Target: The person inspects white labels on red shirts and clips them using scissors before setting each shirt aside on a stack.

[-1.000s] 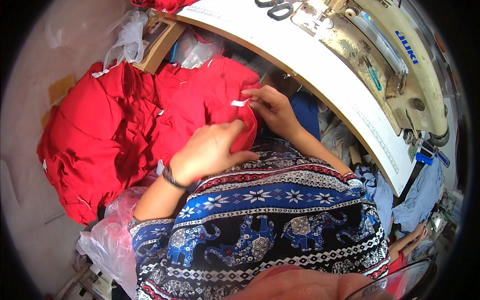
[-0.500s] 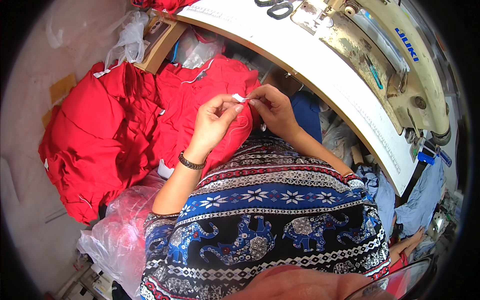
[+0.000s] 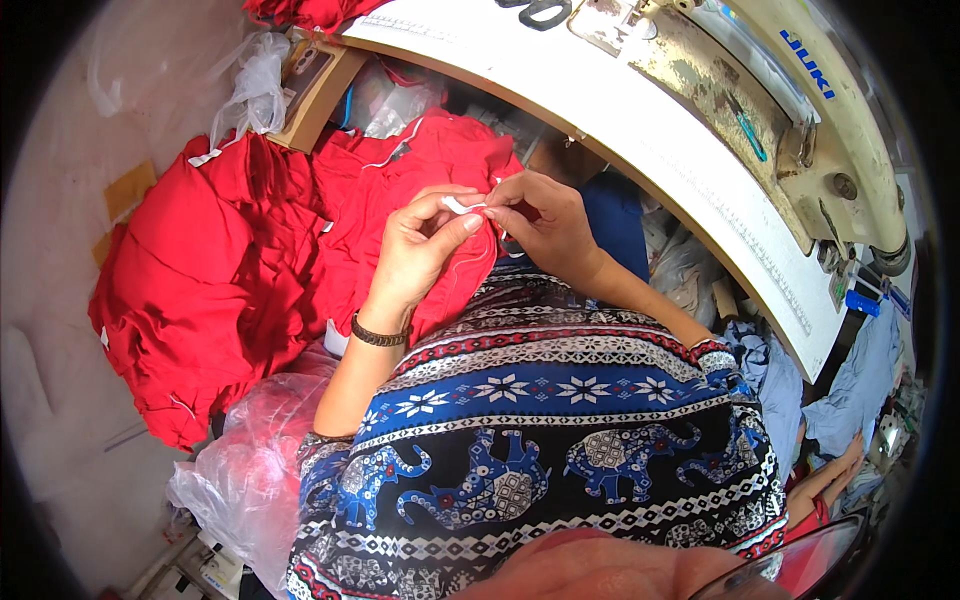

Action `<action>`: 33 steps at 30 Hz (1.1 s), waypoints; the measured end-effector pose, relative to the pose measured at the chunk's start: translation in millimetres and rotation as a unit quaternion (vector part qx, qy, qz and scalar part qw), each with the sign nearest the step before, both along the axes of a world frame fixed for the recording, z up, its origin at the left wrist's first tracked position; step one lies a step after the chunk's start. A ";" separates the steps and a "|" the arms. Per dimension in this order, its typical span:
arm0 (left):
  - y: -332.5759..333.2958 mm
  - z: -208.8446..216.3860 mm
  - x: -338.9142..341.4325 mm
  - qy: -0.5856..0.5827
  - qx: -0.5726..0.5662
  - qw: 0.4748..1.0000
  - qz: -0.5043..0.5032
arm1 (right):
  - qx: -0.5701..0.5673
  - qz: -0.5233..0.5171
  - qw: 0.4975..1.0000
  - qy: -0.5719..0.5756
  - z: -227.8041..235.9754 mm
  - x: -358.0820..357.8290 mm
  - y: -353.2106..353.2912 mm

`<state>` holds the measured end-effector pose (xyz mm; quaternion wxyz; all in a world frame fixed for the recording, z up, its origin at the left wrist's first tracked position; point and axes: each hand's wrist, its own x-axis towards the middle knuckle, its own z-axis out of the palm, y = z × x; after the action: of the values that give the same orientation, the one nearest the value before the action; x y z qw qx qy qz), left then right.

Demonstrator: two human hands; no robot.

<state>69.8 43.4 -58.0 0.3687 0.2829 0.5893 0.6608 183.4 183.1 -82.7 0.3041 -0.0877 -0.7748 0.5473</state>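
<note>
Between my two hands a small white strip [image 3: 460, 206], like a fabric label or tape, is pinched above a red garment [image 3: 455, 285]. My left hand [image 3: 425, 237], with a dark bracelet at its wrist, grips the strip's left part between thumb and forefinger. Thumb and fingertips of my right hand [image 3: 543, 215] close on its right end, close to the red cloth's edge. The garment spreads over my lap, with a thin white line along it. Whether the strip is joined to the cloth is hidden by my fingers.
A big heap of red cloth [image 3: 200, 290] lies to the left, above a clear plastic bag [image 3: 245, 445]. Beyond my hands curves a white table edge [image 3: 650, 165] with a sewing machine [image 3: 850, 150] and black scissors handles [image 3: 545, 12]. An open drawer [image 3: 318, 95] juts out.
Both hands stay pinched on the white strip and have shifted slightly, the right one turning a little. More of the strip's curl shows by the left thumb. The whole view has moved slightly.
</note>
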 end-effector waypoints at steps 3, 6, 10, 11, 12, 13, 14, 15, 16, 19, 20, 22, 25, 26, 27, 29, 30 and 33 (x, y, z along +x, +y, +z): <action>-2.0 3.7 -1.5 -0.088 -0.014 0.996 -0.014 | -0.059 0.020 0.998 0.005 -4.0 -0.6 -1.8; -6.2 13.0 -1.7 -0.047 -0.032 0.998 -0.004 | -0.093 0.040 0.994 0.035 4.9 -5.5 -6.5; -14.9 63.0 21.6 0.296 0.030 0.951 0.085 | -0.080 0.088 0.986 0.120 45.0 -10.7 -10.8; -15.9 64.3 18.6 0.290 0.015 0.953 0.087 | -0.058 0.092 0.982 0.152 50.4 -14.1 -10.7; -16.1 64.2 12.8 0.283 0.001 0.955 0.090 | -0.071 0.085 0.986 0.122 47.0 -17.9 -10.5; -15.8 58.4 1.7 0.239 -0.066 0.966 0.069 | -0.080 0.079 0.989 0.092 40.5 -22.1 -9.6; -11.4 45.5 -1.0 0.054 -0.003 0.996 0.075 | -0.087 0.073 0.992 0.063 31.8 -26.1 -8.2; -15.7 35.6 -4.1 0.017 0.008 0.998 0.068 | -0.137 0.083 0.986 0.038 21.7 -24.8 -11.5; -20.1 27.2 -3.3 -0.028 0.013 0.998 0.059 | -0.170 0.082 0.982 0.020 15.8 -24.5 -13.9; -18.4 21.7 -3.9 -0.051 0.038 0.995 0.074 | -0.271 0.088 0.958 0.012 7.6 -23.9 -15.7; -15.6 24.6 -2.8 -0.059 0.032 0.994 0.091 | -0.250 0.084 0.965 0.005 7.2 -22.7 -15.9; -17.0 20.3 -5.0 0.012 0.015 0.997 0.072 | -0.205 0.078 0.976 -0.006 9.9 -20.8 -15.6; -12.9 20.2 -9.3 0.121 0.000 0.990 0.065 | -0.117 0.068 0.990 -0.026 24.3 -16.4 -10.2; -14.5 19.8 -11.8 0.089 -0.009 0.995 0.051 | -0.082 0.065 0.994 -0.020 24.4 -15.4 -8.3; -17.5 19.3 -15.0 0.057 -0.017 0.998 0.038 | -0.047 0.063 0.997 -0.013 23.8 -15.5 -5.2; -18.8 20.6 -14.9 0.065 -0.034 0.997 0.027 | -0.001 0.066 0.998 -0.006 21.8 -15.0 -2.2; -19.1 21.7 -13.1 0.129 -0.036 0.991 0.032 | 0.009 0.070 0.998 -0.004 20.7 -14.4 -1.8; -19.5 23.9 -7.5 0.301 -0.031 0.952 0.055 | 0.007 0.097 0.995 -0.030 23.3 -9.3 1.0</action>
<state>62.3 24.0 -34.1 0.1459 0.4246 0.7075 0.5458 174.1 184.2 -59.4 0.2267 -0.0260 -0.7922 0.5660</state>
